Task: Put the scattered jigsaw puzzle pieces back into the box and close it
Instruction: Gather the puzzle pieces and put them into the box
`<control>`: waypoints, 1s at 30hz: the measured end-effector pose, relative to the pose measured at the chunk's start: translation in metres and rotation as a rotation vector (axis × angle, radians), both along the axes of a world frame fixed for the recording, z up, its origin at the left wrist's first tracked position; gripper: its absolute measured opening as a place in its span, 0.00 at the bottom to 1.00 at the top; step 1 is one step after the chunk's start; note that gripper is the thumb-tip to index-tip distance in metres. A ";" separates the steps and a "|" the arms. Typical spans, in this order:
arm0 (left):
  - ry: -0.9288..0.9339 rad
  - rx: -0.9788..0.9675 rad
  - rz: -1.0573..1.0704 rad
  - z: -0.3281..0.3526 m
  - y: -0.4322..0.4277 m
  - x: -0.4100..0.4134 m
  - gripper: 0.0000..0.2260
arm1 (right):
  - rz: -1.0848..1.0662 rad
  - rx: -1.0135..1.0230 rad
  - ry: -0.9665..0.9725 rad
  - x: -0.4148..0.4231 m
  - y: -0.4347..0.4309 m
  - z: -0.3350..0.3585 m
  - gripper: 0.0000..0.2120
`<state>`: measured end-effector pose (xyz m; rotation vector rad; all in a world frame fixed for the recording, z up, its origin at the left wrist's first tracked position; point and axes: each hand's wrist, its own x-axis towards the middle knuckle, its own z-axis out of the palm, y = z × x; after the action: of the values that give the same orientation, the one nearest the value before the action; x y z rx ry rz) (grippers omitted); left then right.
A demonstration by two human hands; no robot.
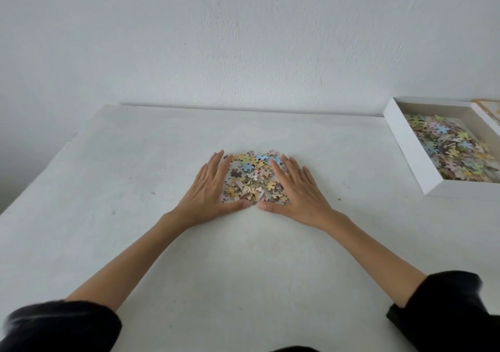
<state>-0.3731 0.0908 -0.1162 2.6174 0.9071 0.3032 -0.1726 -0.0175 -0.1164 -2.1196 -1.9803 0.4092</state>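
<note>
Flanking a small heap of pastel cardboard jigsaw pieces (253,177) on the pale grey tabletop (135,162), your left hand (213,189) and right hand (295,189) lie flat with fingers straight, grasping nothing. Each hand presses against its side of the heap, and your thumbs nearly meet at the near edge. Black sleeves (446,303) are pushed up both forearms. Well apart, at the table's far right, sits the open white cardboard box (405,146), already holding many pieces, with its lid (487,108) just beyond it, partly out of view.
</note>
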 end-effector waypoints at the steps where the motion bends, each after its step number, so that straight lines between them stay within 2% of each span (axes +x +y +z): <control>1: -0.002 -0.009 -0.001 0.001 0.000 0.000 0.50 | 0.011 -0.005 0.017 0.001 0.002 0.001 0.53; 6: 0.054 -0.050 -0.031 0.005 0.007 0.005 0.60 | 0.133 -0.038 0.073 0.009 0.026 0.008 0.59; 9: 0.069 -0.066 -0.045 0.007 0.013 0.011 0.61 | 0.206 -0.081 0.075 0.013 0.039 0.012 0.61; 15: 0.028 -0.058 -0.084 0.010 0.017 0.017 0.60 | 0.226 -0.031 -0.011 0.015 0.045 0.007 0.62; 23: -0.049 0.006 -0.079 0.005 0.020 0.017 0.50 | 0.170 0.152 0.106 0.016 0.036 0.003 0.53; 27: -0.105 -0.052 -0.102 0.004 0.022 0.013 0.50 | 0.161 0.101 0.175 0.019 0.037 0.004 0.54; 30: -0.028 -0.034 -0.142 0.002 0.024 0.013 0.54 | 0.217 0.029 0.067 0.020 0.036 0.003 0.56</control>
<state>-0.3600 0.1147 -0.1141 2.6227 0.7064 0.2840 -0.1528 0.0187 -0.1135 -1.8549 -2.1713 0.4776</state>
